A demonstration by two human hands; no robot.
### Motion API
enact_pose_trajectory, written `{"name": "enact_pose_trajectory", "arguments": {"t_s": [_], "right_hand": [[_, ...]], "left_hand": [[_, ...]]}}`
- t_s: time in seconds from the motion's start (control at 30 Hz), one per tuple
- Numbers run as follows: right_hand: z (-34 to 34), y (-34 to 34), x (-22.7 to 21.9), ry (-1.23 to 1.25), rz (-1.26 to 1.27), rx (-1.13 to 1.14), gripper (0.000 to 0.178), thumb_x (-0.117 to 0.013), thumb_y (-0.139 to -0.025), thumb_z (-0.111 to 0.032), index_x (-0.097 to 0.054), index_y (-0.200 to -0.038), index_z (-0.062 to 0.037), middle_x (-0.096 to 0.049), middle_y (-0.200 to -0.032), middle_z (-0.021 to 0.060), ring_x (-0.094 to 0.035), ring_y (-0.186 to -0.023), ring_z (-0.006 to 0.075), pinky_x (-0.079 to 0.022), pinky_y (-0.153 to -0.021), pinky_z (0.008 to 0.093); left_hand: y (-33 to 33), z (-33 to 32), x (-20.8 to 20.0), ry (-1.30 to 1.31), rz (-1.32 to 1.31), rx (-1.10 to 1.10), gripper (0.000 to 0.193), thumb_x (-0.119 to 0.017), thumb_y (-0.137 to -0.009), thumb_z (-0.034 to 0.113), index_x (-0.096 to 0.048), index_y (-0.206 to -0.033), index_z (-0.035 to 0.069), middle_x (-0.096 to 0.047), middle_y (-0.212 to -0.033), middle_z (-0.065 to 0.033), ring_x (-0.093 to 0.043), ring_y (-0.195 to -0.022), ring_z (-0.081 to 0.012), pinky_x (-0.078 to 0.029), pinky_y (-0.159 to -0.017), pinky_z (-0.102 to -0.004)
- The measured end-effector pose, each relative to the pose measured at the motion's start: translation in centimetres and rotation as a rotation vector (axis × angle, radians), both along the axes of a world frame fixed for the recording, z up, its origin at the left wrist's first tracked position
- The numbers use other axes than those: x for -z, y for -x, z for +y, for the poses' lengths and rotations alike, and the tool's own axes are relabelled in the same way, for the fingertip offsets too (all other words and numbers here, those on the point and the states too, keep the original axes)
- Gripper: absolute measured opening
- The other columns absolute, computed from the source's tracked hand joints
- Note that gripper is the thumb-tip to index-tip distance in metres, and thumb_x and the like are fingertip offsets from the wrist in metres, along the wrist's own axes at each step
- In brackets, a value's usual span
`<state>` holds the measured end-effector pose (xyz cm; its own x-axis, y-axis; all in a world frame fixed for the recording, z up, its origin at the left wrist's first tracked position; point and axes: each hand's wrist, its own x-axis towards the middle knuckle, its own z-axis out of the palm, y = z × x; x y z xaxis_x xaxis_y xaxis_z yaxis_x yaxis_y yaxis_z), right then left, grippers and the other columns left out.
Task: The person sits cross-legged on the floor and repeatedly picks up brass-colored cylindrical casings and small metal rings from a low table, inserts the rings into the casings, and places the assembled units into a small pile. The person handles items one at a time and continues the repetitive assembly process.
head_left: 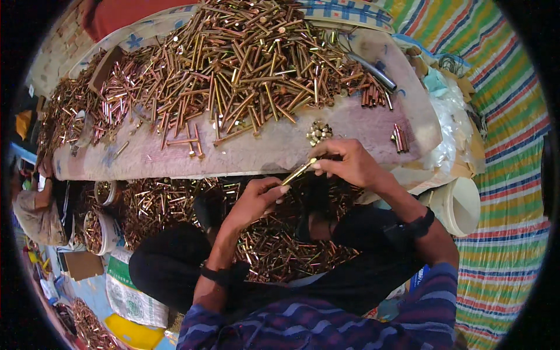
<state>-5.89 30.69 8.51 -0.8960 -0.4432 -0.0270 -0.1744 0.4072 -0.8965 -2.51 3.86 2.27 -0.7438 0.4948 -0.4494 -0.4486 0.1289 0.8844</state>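
A brass-coloured bolt (298, 172) slants between my two hands, just in front of the padded table's near edge. My left hand (255, 200) grips its lower end between thumb and fingers. At the upper end, my right hand (350, 164) pinches a small shiny piece, perhaps a nut, against the tip; the fingers partly hide it. Just beyond my right fingers lies a small heap of nuts (319, 133). Several short metal sleeves (400, 139) rest to the right of it. A large pile of long bolts (233, 70) covers the far side of the padded table (256, 153).
More bolts (280, 251) lie heaped below, around my legs. A white bucket (458, 207) stands at right, beside striped sheeting (501, 204). A curved metal tube (373, 71) sits on the table. At far left, another person (38, 213) is near filled buckets (100, 230).
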Motion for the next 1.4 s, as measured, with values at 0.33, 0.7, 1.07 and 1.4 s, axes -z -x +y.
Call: {"name": "enact_pose_trajectory", "arguments": {"t_s": [0.33,0.7,1.07,1.4], "right_hand": [[-0.2,-0.1,-0.5,-0.098,-0.04,-0.044,0.017,-0.068,-0.095,-0.015,-0.072,-0.102,0.0,-0.069,-0.077,0.0064,-0.066,-0.066,0.0123,-0.052,-0.062,0.029],[-0.9,-0.3,-0.4,-0.288,0.18,-0.103,0.033,-0.063,-0.1,-0.023,-0.058,-0.079,0.0015,-0.057,-0.064,0.0079,-0.052,-0.056,0.0148,-0.043,-0.056,0.0362],[-1.0,-0.2,0.3,-0.285,-0.007,-0.129,0.041,-0.059,-0.102,-0.027,-0.056,-0.073,0.0025,-0.052,-0.058,0.0093,-0.046,-0.055,0.0145,-0.041,-0.056,0.0367],[-1.2,-0.1,0.6,-0.278,-0.027,-0.093,0.032,-0.06,-0.101,-0.025,-0.065,-0.084,0.0019,-0.06,-0.065,0.0048,-0.056,-0.059,0.0104,-0.044,-0.054,0.0304]], "left_hand": [[0.3,-0.5,-0.4,0.114,0.285,0.06,0.03,-0.063,-0.101,0.03,-0.064,-0.093,0.001,-0.054,-0.072,0.0006,-0.047,-0.061,-0.0091,-0.038,-0.054,-0.0285],[0.6,-0.9,0.2,0.148,0.433,0.1,0.027,-0.063,-0.1,0.025,-0.064,-0.095,-0.002,-0.056,-0.075,-0.0025,-0.049,-0.072,-0.0122,-0.042,-0.065,-0.0306],[0.7,-0.7,1.1,0.12,0.485,0.074,0.024,-0.062,-0.099,0.02,-0.063,-0.093,-0.003,-0.052,-0.066,-0.0077,-0.045,-0.064,-0.0152,-0.041,-0.06,-0.0364],[0.7,-1.1,0.8,0.102,0.495,0.072,0.028,-0.063,-0.099,0.025,-0.063,-0.097,-0.003,-0.055,-0.072,-0.0061,-0.048,-0.071,-0.0148,-0.043,-0.065,-0.0344]]}}
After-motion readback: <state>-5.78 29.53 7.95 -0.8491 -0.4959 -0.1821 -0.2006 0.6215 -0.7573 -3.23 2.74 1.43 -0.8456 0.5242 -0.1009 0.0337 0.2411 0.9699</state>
